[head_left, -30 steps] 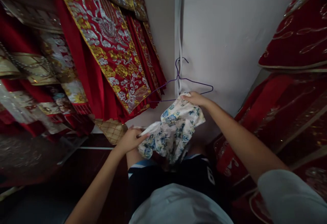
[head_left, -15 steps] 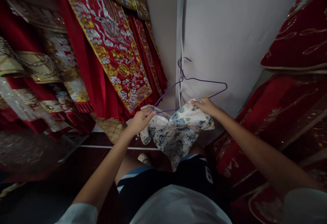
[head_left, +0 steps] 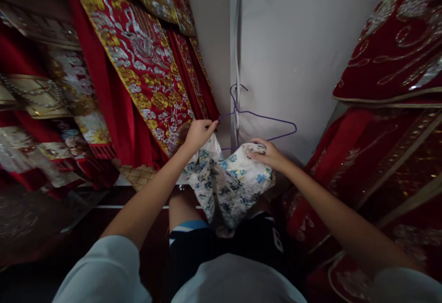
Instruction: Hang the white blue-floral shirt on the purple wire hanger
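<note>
A white floral top (head_left: 238,171) with blue and yellow flowers hangs between my hands in front of my legs. My left hand (head_left: 200,135) is closed, thumb and fingers pinching the top's left shoulder against the left arm of a purple wire hanger (head_left: 267,115). My right hand (head_left: 268,155) grips the top's right shoulder, just below the hanger's bottom bar. The hanger's right arm is bare and outside the fabric. Its left end is hidden behind my left hand and the cloth.
Red gowns with gold and silver embroidery (head_left: 141,59) hang close on the left. More red beaded garments (head_left: 386,68) hang on the right. A white strap or cord (head_left: 237,40) runs down the pale wall (head_left: 293,31) behind the hanger's neck.
My left hand has moved up and inward along the hanger, lifting the left shoulder of the top. My right hand has lowered slightly with its side of the cloth.
</note>
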A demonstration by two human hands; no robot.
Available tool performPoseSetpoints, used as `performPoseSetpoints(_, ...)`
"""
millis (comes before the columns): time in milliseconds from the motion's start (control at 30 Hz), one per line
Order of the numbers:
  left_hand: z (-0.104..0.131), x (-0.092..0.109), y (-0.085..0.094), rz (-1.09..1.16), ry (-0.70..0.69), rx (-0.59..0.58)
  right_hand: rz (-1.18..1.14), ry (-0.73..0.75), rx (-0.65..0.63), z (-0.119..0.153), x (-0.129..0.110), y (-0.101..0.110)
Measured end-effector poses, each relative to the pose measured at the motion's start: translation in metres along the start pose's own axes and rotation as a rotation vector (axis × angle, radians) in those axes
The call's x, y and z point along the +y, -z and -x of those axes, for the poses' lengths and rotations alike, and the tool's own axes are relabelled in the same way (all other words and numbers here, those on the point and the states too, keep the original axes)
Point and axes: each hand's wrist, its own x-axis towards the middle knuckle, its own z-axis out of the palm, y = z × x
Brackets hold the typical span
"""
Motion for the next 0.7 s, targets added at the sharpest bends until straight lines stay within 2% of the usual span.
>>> performPoseSetpoints(67, 0.0, -0.004, 0.005, 0.017, 0.0, -0.006, 0.007, 0.079, 0.036, 0.01, 0.0, 0.014)
performPoseSetpoints(100, 0.001, -0.005, 0.008, 0.025, -0.003, -0.002, 0.022, 0.098, 0.099, 0.014, 0.002, 0.021)
performPoseSetpoints(233, 0.001, -0.003, 0.014, -0.001, -0.002, -0.01, 0.088, 0.057, 0.55, 0.019, 0.02, 0.055)
performPoseSetpoints(300, 0.001, 0.001, 0.014, -0.025, 0.01, -0.043, 0.111, 0.032, 0.67, 0.016, 0.03, 0.072)
performPoseSetpoints(333, 0.002, 0.002, 0.013, -0.04, 0.016, -0.055, 0.131, 0.024, 0.665, 0.014, 0.034, 0.079)
performPoseSetpoints(400, 0.004, 0.004, 0.011, -0.072, 0.023, -0.055, 0.189, 0.0, 0.575, 0.013, 0.038, 0.093)
performPoseSetpoints(533, 0.003, 0.0, 0.012, -0.124, 0.057, -0.019, 0.276, -0.062, 0.407, 0.019, 0.031, 0.111)
performPoseSetpoints(700, -0.011, -0.012, 0.021, -0.093, 0.069, 0.027, 0.244, 0.008, 0.248, 0.017, 0.017, 0.121)
